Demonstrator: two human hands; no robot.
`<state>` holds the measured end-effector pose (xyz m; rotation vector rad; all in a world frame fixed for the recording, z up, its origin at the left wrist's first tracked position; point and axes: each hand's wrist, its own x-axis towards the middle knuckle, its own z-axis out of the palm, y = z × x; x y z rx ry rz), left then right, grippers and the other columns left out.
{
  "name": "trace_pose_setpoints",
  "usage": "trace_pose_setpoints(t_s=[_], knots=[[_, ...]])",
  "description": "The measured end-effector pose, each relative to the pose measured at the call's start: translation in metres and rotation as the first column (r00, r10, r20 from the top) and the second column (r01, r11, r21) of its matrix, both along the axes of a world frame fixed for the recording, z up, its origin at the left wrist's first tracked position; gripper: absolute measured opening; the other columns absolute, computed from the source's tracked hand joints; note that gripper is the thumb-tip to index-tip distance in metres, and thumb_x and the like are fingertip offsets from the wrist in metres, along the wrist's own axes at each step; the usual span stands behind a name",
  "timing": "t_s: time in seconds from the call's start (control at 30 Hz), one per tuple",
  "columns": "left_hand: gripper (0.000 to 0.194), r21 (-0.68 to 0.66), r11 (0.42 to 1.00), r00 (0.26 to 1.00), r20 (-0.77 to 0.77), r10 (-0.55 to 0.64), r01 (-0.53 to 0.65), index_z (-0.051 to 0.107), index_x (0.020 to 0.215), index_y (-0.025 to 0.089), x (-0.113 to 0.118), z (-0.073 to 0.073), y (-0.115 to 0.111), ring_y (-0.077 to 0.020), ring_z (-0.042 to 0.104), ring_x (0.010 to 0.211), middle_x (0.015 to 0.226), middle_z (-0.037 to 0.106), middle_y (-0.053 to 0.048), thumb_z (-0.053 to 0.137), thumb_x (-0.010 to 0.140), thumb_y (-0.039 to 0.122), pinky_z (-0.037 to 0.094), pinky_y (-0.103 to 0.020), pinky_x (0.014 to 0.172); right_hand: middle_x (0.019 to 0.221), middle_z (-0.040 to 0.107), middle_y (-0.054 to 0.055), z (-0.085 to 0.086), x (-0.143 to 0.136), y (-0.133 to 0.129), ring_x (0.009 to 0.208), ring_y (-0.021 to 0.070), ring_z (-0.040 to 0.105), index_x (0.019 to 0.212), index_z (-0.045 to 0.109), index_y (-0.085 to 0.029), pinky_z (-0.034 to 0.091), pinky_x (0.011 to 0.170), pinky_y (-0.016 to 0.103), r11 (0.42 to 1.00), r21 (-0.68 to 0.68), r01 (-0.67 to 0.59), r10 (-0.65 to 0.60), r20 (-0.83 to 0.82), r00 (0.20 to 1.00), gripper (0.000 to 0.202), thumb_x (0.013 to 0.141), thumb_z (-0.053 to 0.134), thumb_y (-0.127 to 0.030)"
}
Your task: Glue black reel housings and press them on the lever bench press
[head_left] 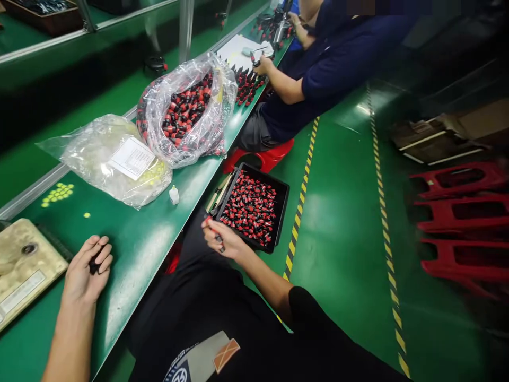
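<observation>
My left hand (pixel 82 278) rests over the green bench with its fingers curled round small black parts (pixel 94 264), partly hidden by the fingers. Beside it lie several pale yellow-green pieces (pixel 59 194) and a cream-coloured machine (pixel 27 270). Over my lap, my right hand (pixel 228 241) is closed on a red-and-black plastic fitting (pixel 210 221); a dark end also shows below the fingers. Just beyond that hand, a black bin (pixel 281 212) full of similar red-and-black fittings (pixel 250 207) stands beside the bench.
On the bench (pixel 147 239) lie an open clear bag (pixel 217 119) of red-and-black parts, a labelled bag (pixel 99 154) and a small white bottle (pixel 174 194). A co-worker (pixel 330 74) sits further along on a red stool (pixel 278 154). Red stools (pixel 461 212) lie to the right.
</observation>
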<state>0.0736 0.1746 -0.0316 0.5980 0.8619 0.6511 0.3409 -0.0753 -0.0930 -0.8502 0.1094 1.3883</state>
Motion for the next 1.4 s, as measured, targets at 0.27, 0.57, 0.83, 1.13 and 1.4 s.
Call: trace_pose_setpoints(t_s=[0.27, 0.57, 0.83, 1.13, 1.4], knots=[[0.036, 0.083, 0.994, 0.997, 0.024, -0.075, 0.073, 0.068, 0.091, 0.014, 0.002, 0.001, -0.009, -0.0041, 0.038, 0.042, 0.063, 0.044, 0.008, 0.095, 0.074, 0.031, 0.039, -0.013, 0.031, 0.057, 0.03, -0.013, -0.027, 0.086, -0.048, 0.041, 0.003, 0.02, 0.075, 0.035, -0.023, 0.022, 0.035, 0.009, 0.858, -0.143, 0.493, -0.477, 0.133, 0.869, 0.044, 0.095, 0.073, -0.033], [0.039, 0.165, 0.977, 0.99, -0.063, -0.125, 0.133, 0.073, 0.094, 0.013, 0.005, -0.001, -0.013, -0.0026, 0.037, 0.045, 0.065, 0.044, 0.006, 0.094, 0.075, 0.04, 0.032, -0.011, 0.036, 0.077, 0.062, -0.001, 0.024, -0.035, 0.011, 0.041, 0.0025, 0.039, 0.095, 0.068, -0.014, 0.019, 0.033, 0.017, 1.0, 0.001, 0.007, -0.007, 0.183, 0.983, 0.025, 0.091, 0.076, -0.038], [0.047, 0.307, 0.939, 0.979, -0.174, -0.103, 0.153, 0.068, 0.088, 0.015, 0.011, -0.005, -0.025, -0.0028, 0.031, 0.044, 0.059, 0.04, 0.008, 0.089, 0.076, 0.055, 0.021, -0.013, 0.04, 0.092, 0.06, -0.002, 0.043, -0.09, 0.173, 0.049, 0.0059, 0.053, 0.114, 0.062, -0.02, 0.036, 0.044, 0.021, 0.913, 0.049, -0.405, 0.265, 0.685, 0.678, 0.019, 0.101, 0.052, -0.029], [0.05, 0.378, 0.926, 0.991, -0.126, 0.055, -0.004, 0.067, 0.089, 0.015, 0.009, -0.012, -0.024, -0.0034, 0.032, 0.044, 0.06, 0.042, 0.008, 0.086, 0.078, 0.059, 0.018, -0.015, 0.041, 0.106, 0.077, 0.004, 0.036, -0.092, 0.215, 0.097, 0.0224, 0.068, 0.115, 0.072, -0.026, 0.044, 0.078, 0.03, 0.888, -0.299, -0.349, 0.158, 0.912, -0.379, 0.019, 0.101, 0.065, -0.036], [0.045, 0.352, 0.936, 0.994, -0.085, 0.064, -0.03, 0.066, 0.089, 0.015, 0.008, -0.014, -0.024, -0.0033, 0.031, 0.044, 0.06, 0.042, 0.007, 0.086, 0.081, 0.056, 0.016, -0.017, 0.041, 0.12, 0.064, 0.013, 0.04, -0.1, 0.203, 0.097, 0.023, 0.064, 0.12, 0.068, -0.021, 0.037, 0.066, 0.032, 0.835, -0.461, -0.3, 0.204, 0.767, -0.609, 0.021, 0.103, 0.06, -0.032]])
